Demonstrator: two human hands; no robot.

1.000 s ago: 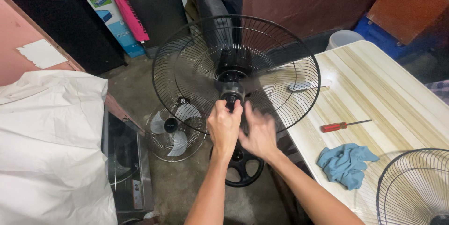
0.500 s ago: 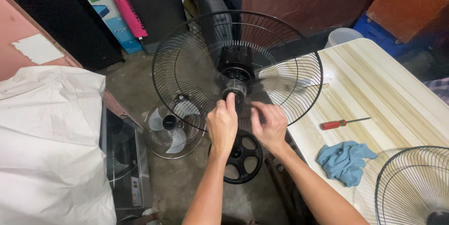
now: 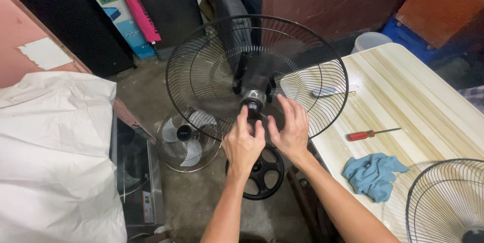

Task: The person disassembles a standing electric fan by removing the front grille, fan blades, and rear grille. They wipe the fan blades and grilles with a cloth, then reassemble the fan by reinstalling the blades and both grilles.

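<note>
Fan hub (image 3: 252, 102), the small round cap at the centre of the black wire rear guard (image 3: 201, 71), sits in the middle of the frame, and the left hand (image 3: 243, 144) has its fingers (image 3: 243, 117) reaching up to its lower edge, thumb and forefinger seemingly closing on it, though whether they truly pinch it I cannot tell. The right hand (image 3: 290, 129) is just beside it, fingers (image 3: 288, 109) spread loosely and touching or nearly touching the guard wires to the right of the hub. Blurred dark blades (image 3: 295, 54) show behind the wires, so they may be turning; a fingertip slipping past the hub could be struck, and a loose grip could let the cap drop to the floor. Below the hands lies a black spoked base (image 3: 262, 172), and lower left a smaller fan (image 3: 185, 139). On the pale striped tabletop (image 3: 403, 91) to the right lie a red-handled screwdriver (image 3: 370, 133), a blue cloth (image 3: 374, 172) and another wire guard (image 3: 446, 200).
</note>
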